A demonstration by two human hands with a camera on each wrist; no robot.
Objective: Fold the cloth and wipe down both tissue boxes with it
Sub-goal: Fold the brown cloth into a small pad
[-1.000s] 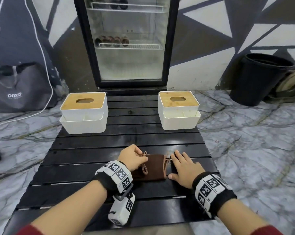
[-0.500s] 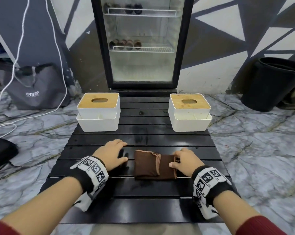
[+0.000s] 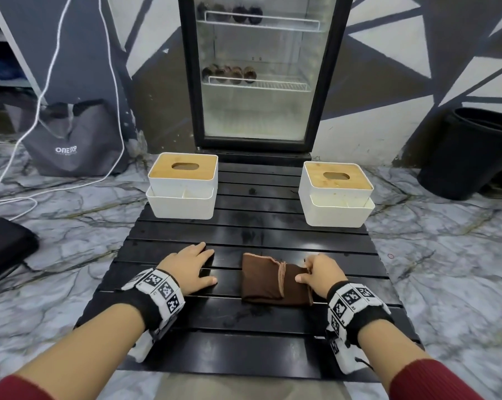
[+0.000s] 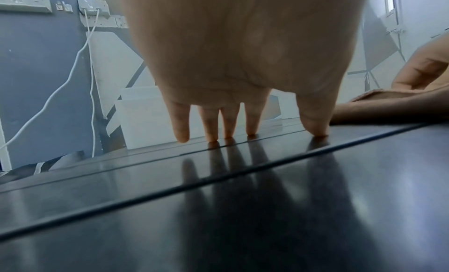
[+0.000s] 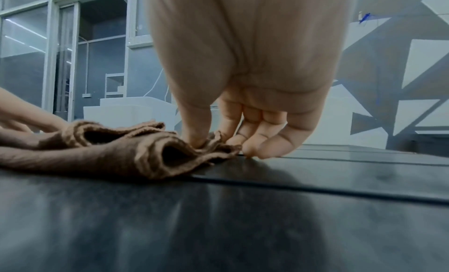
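A brown cloth, folded small, lies on the black slatted table near its front. My right hand pinches the cloth's right edge between thumb and forefinger; the right wrist view shows the thumb pressed into the bunched cloth. My left hand rests flat on the table left of the cloth, apart from it, with straight fingers touching the slats. Two white tissue boxes with wooden lids stand at the back: one on the left, one on the right.
A glass-door fridge stands behind the table. A grey bag and white cables lie on the marble floor at left, a black case nearer me. A black bin stands at the right.
My left hand has let go of the cloth and moved left onto the bare table. My right hand has shifted from lying beside the cloth to pinching its right edge.
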